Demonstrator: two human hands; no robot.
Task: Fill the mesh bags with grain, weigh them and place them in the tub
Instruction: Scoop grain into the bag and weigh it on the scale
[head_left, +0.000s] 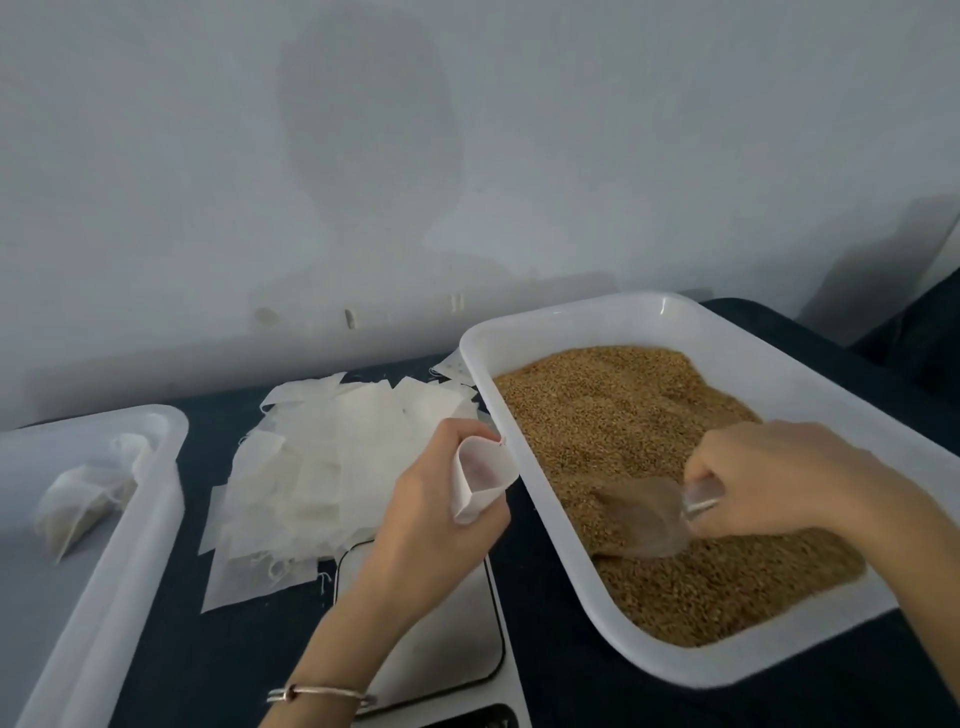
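I see one empty mesh bag (480, 480), thin white fabric, gripped in my left hand (441, 512) with its mouth pulled open into a rounded pocket, just beside the near-left rim of the grain tray (670, 317) and above the scale (457, 613). My right hand (774, 478) is curled round the handle of one clear plastic scoop (644, 514), whose bowl lies in the grain (623, 415) and carries a load of it. The grain is fine, golden-brown and granular, heaped in a white rectangular tray with rounded corners. Left of it, a loose pile of flat square bags (322, 467) with frayed threads lies on the dark desk (208, 649). The scale is white and flat, partly under my forearm. At far left, a second white tub (156, 426) holds what look like two filled bags (83, 499), soft and lumpy. A thin metal bangle (322, 693) circles my left wrist.
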